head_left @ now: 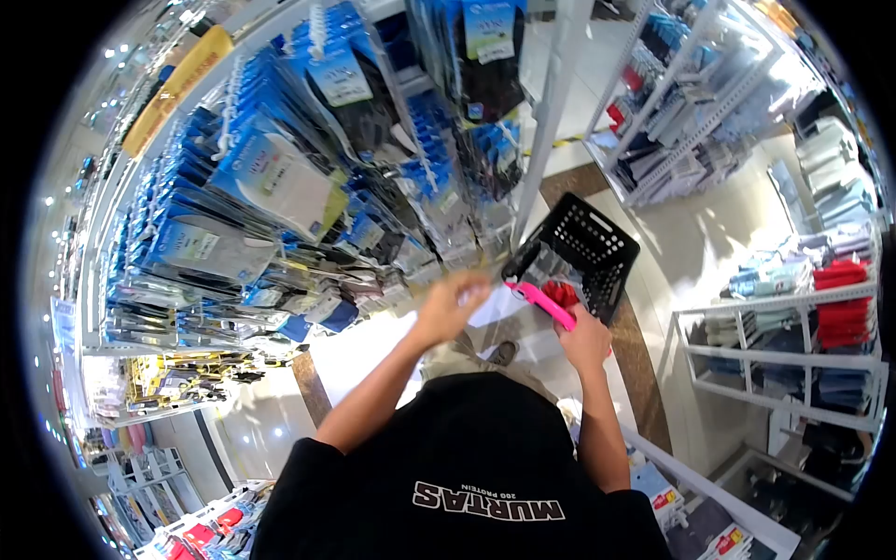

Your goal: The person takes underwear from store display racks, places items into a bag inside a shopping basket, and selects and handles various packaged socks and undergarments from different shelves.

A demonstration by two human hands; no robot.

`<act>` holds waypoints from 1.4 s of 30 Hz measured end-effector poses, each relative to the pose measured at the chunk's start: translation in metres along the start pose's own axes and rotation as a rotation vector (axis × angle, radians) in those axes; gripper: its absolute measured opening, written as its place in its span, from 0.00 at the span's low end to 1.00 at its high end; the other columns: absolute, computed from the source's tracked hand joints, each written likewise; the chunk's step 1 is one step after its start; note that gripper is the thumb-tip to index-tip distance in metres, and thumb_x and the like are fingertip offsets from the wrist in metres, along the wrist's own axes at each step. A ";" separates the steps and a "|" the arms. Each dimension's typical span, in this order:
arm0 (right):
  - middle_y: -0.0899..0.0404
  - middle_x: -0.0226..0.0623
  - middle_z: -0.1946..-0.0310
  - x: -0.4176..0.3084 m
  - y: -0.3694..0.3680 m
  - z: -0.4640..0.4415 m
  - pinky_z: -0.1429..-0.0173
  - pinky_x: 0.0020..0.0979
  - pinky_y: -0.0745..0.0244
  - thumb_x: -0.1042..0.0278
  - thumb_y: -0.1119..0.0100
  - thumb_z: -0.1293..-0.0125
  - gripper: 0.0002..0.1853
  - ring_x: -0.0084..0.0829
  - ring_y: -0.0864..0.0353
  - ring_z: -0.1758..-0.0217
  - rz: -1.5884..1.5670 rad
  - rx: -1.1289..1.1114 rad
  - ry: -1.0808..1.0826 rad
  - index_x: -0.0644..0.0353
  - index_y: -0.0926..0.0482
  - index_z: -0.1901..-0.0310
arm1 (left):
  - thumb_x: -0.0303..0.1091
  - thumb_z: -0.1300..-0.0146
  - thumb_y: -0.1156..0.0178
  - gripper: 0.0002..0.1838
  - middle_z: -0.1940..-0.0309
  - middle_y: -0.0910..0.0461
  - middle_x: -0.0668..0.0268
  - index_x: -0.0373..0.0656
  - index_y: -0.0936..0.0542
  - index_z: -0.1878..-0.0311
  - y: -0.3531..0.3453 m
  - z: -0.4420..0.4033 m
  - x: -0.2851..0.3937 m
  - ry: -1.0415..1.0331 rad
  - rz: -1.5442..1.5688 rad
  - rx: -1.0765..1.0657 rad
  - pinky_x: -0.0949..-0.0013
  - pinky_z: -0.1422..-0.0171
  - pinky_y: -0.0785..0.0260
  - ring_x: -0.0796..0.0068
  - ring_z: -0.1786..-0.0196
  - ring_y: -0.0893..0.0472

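Observation:
My right hand (585, 338) is closed around the bright pink handle (551, 306) of a black shopping basket (611, 245) with square holes in its wall. Inside the basket are a red item (561, 293) and some clear-wrapped things I cannot make out. My left hand (453, 306) is raised in front of my body, a little blurred, with its fingers loosely bent and apart and nothing visible in them. It is nearest to the lower hanging packs (378, 280) on the rack, not touching them as far as I can see.
A tall white rack (551, 103) of blue-topped garment packs (280, 177) stands ahead and to the left. Beyond the basket is another white rack (691, 121). On the right, a low shelf (784, 353) holds folded clothes, some red (842, 303). More packed goods (219, 523) lie behind me.

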State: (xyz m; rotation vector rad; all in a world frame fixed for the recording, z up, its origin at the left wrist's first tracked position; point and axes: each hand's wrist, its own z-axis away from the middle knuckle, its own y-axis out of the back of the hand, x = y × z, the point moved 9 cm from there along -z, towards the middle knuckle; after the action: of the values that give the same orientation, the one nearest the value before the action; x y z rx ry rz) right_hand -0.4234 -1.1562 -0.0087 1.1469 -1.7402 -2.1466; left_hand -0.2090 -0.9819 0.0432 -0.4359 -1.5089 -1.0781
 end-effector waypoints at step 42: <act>0.16 0.47 0.70 -0.008 0.003 0.005 0.60 0.53 0.26 0.45 0.33 0.41 0.18 0.54 0.17 0.63 0.076 -0.016 0.014 0.51 0.19 0.60 | 0.47 0.41 0.30 0.29 0.55 0.17 0.52 0.35 0.20 0.45 0.095 -0.100 -0.107 0.020 -0.023 0.598 0.60 0.49 0.28 0.58 0.54 0.19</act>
State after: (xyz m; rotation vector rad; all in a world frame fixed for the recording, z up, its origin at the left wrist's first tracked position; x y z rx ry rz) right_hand -0.4217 -1.1493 -0.0020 1.0718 -1.7281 -2.1003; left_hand -0.0498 -0.9832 -0.0289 0.0102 -1.7297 -0.5980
